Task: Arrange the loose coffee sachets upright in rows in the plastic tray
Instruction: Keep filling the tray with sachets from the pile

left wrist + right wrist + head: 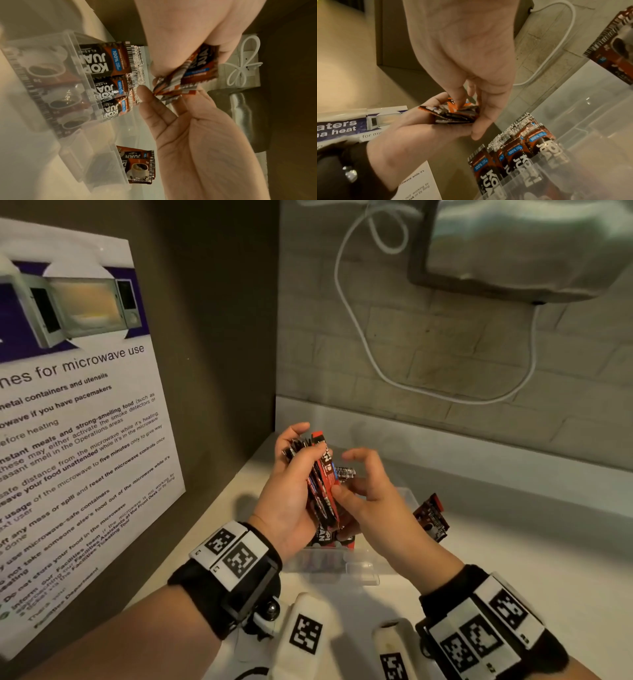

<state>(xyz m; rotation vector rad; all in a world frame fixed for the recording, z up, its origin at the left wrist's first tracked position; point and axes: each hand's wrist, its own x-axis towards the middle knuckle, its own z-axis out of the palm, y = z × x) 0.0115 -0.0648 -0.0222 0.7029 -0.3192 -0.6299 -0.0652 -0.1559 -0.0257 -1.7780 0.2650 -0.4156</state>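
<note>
My left hand (301, 446) grips a fanned bunch of red-and-black coffee sachets (323, 484) above the clear plastic tray (363, 571). My right hand (349, 474) pinches the bunch's near edge, thumb on the front sachet and fingers behind. The wrist views show the same bunch (188, 75) (453, 115) held between both hands. Three rows of sachets (111, 75) (513, 148) stand upright at the tray's left end. A small stack of sachets (432, 517) (139, 165) stands by the tray's right end; whether it is inside I cannot tell.
A microwave-use poster (78, 405) covers the dark panel on the left. A white cable (359, 337) loops down the tiled back wall from a metal appliance (531, 244) at upper right. The pale counter (531, 559) runs off to the right.
</note>
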